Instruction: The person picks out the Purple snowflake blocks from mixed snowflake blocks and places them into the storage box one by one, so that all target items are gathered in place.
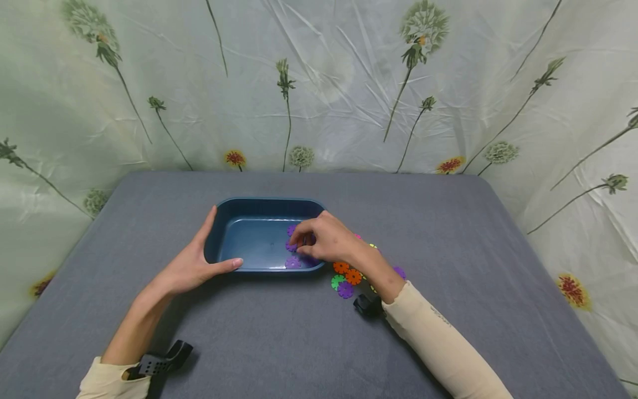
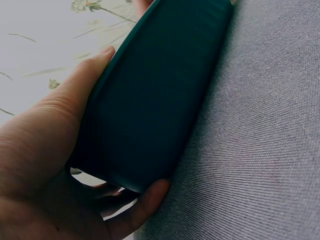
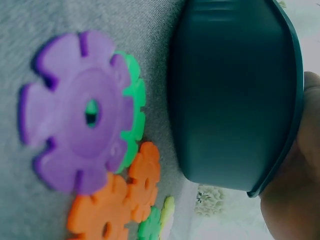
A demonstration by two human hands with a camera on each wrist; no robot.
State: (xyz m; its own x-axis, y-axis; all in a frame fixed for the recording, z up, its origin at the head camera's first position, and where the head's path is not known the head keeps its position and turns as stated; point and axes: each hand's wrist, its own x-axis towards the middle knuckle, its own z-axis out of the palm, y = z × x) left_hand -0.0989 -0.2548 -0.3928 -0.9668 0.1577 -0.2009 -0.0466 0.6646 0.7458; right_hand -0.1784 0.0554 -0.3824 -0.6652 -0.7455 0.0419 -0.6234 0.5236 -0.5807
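A blue rectangular plastic tray [image 1: 249, 244] stands on the table. My left hand [image 1: 191, 266] holds its left end, thumb along the front rim and the fingers round the end wall; the left wrist view shows the thumb [image 2: 85, 75] against the rim. My right hand [image 1: 326, 238] reaches over the tray's right end, its bent fingers down inside, thumb and index finger apart. Close by its fingertips are several purple flower-shaped discs [image 1: 293, 262] on the tray floor. The right wrist view shows the outside of the tray wall [image 3: 235, 95].
Beside the tray's right end lies a loose pile of flower-shaped discs, among them orange [image 1: 353, 276], green [image 1: 337, 282] and purple [image 1: 345, 290] ones, partly under my right forearm. Grey cloth [image 1: 279, 343] covers the table. A flower-printed curtain [image 1: 339, 111] hangs behind.
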